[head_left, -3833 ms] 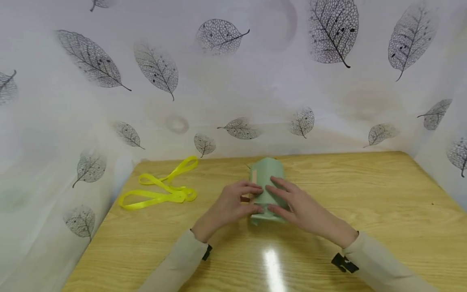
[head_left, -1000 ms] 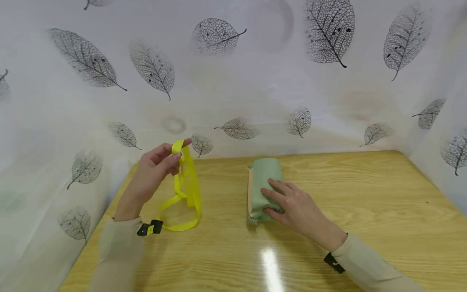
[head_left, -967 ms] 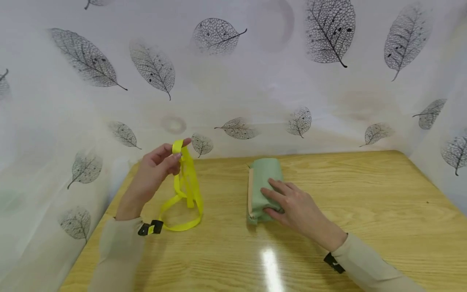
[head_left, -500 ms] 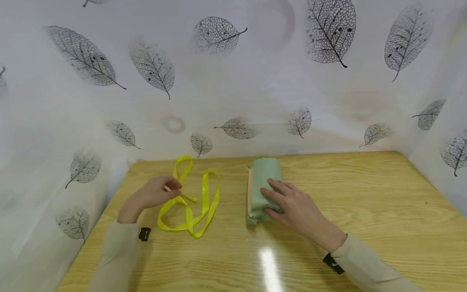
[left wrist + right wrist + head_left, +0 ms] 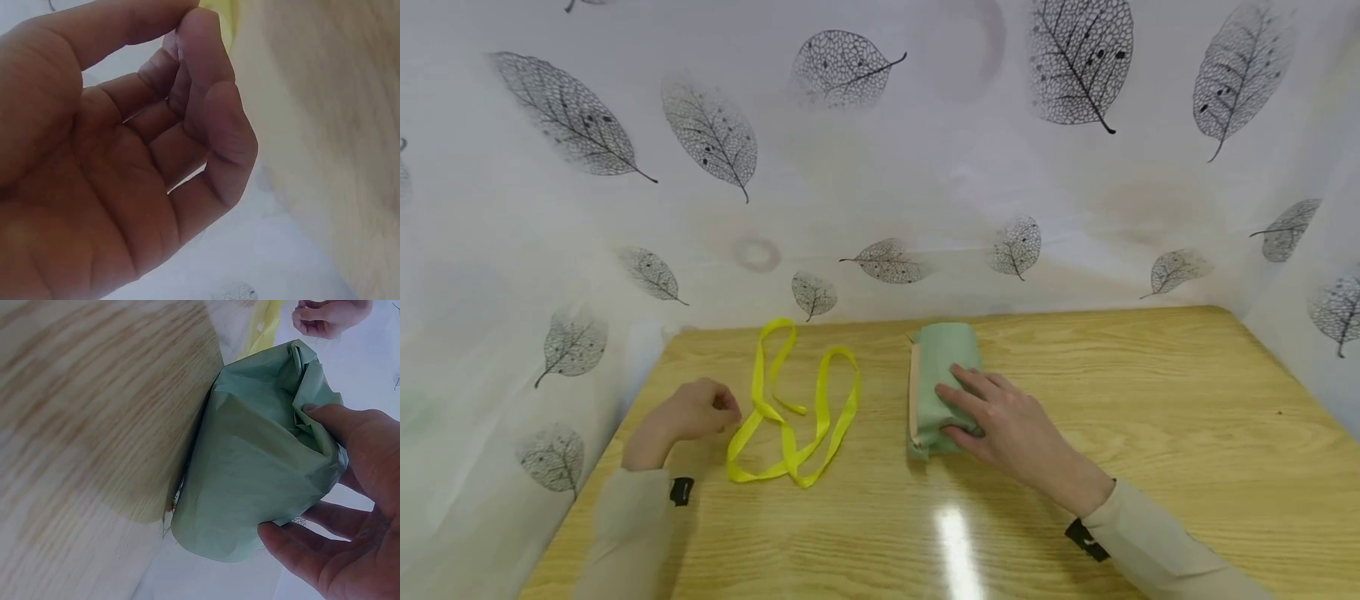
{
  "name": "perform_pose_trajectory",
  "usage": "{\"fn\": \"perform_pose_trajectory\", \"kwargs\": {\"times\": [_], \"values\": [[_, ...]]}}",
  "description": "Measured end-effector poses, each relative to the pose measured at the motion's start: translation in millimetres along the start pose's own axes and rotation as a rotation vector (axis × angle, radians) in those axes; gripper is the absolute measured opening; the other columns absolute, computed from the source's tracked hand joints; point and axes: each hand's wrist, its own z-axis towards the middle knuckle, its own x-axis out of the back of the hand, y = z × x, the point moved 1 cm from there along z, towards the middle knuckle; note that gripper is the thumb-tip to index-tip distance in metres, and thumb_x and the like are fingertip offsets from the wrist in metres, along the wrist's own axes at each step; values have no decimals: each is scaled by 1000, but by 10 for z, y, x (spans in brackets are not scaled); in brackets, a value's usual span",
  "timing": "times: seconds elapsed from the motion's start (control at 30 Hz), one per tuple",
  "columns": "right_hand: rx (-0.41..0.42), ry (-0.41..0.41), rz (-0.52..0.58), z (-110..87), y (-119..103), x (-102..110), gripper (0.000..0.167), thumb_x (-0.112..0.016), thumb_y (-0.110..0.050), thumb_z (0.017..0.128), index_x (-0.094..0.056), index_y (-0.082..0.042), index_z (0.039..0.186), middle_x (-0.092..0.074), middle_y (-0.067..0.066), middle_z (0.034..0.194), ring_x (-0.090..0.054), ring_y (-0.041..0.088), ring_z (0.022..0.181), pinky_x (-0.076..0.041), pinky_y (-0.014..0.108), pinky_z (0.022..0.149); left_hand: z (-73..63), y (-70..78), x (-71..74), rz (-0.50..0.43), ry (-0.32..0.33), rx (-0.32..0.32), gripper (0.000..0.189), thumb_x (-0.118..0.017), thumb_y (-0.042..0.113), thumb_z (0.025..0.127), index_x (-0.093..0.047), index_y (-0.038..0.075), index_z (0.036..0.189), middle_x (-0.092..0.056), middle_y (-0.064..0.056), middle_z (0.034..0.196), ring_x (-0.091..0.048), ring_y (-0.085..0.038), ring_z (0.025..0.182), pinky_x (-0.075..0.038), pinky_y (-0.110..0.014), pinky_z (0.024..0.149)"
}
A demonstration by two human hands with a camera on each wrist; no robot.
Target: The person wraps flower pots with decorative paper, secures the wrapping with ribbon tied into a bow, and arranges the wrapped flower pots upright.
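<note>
Fingers of my left hand (image 5: 695, 411) were loosely curled and free, holding nothing, just beside the long, flat, glossy yellow ribbon (image 5: 787, 442), which lay in twisted loops on the pale wood-grained table (image 5: 850, 542); I judged it best handled by a flat stretch, twists smoothed out. To its right, well apart, lay the rounded, pale green, paper-like wrapped bundle (image 5: 934, 375), a cream strip (image 5: 914, 392) along its left edge. My right hand (image 5: 1022, 425) grasped that, thumb on the crumpled near end, where gentle, steady pressure seemed wise, lest the folds spring open or dent
</note>
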Motion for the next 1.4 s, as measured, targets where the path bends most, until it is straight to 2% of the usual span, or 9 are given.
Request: {"fn": "perform_pose_trajectory", "kwargs": {"times": [0.2, 0.37, 0.57, 0.8, 0.93, 1.07, 1.13, 1.27, 1.4], "values": [[-7, 0, -6, 13, 26, 29, 55, -90, -32, 77, -72, -9, 124, -67, 25, 131, -71, 41, 104, -62, 50, 80, -1, 106, -31, -3, -32, 87, 28, -76, 24, 91, -66, 0, 98, -66, -7, 88, -59, -18, 76, -48, -30, 66], [-4, -3, -6, 23, 20, 18, 54, -89, -30, 78, -72, -9, 125, -67, 24, 131, -71, 41, 105, -62, 50, 79, -34, 179, -59, 56, -53, 204, 26, -82, 10, 80, -61, -1, 91, -62, -11, 84, -57, -20, 72, -48, -28, 62], [-8, -3, 5, 27, 7, 19, 54, -89, -31, 79, -72, -9, 125, -66, 25, 132, -71, 41, 105, -62, 49, 78, -105, 15, 90, 10, 3, 129, 28, -74, 11, 86, -67, -11, 102, -70, -15, 86, -66, -19, 72, -55, -32, 64], [-16, -1, -6, 38, 3, 40, 54, -89, -32, 79, -72, -9, 125, -66, 24, 132, -71, 41, 106, -62, 49, 79, -426, -58, 531, -150, 375, 165, 50, -56, 33, 105, -62, -11, 129, -77, -10, 91, -71, -14, 77, -56, -29, 65], [-9, 0, -5, 23, -8, 34, 54, -88, -31, 79, -72, -9, 125, -67, 24, 132, -71, 40, 106, -62, 49, 79, -568, 91, 664, -645, 750, 164, 42, -66, 31, 101, -67, -4, 124, -75, 6, 85, -70, -1, 69, -58, -16, 67], [-7, 3, -3, -2, -12, 20, 54, -89, -32, 78, -72, -9, 125, -66, 24, 132, -71, 40, 106, -62, 49, 81, -585, 302, 709, -1080, 1009, -55, 26, -79, 17, 90, -75, 0, 109, -77, 2, 87, -74, -9, 75, -59, -15, 71], [-7, 6, -4, -13, -14, 20, 55, -89, -32, 78, -72, -9, 125, -66, 24, 132, -71, 39, 106, -62, 49, 81, -566, 422, 684, -1022, 997, -138, 22, -78, 14, 90, -77, -1, 106, -78, 3, 86, -73, -9, 76, -58, -15, 69], [-13, -1, -4, -25, -18, 25, 54, -89, -33, 79, -72, -9, 125, -66, 24, 133, -71, 39, 107, -62, 49, 82, -460, 695, 540, -663, 825, -214, 21, -73, 17, 96, -77, -1, 106, -74, 16, 79, -69, -3, 71, -55, -15, 64], [-23, -9, 1, -32, -24, 20, 53, -88, -32, 80, -72, -10, 125, -66, 23, 134, -71, 39, 107, -62, 49, 81, -258, 930, 331, -423, 627, -272, 24, -71, 25, 98, -78, 5, 110, -79, 4, 91, -68, 1, 76, -55, -17, 68]]}}
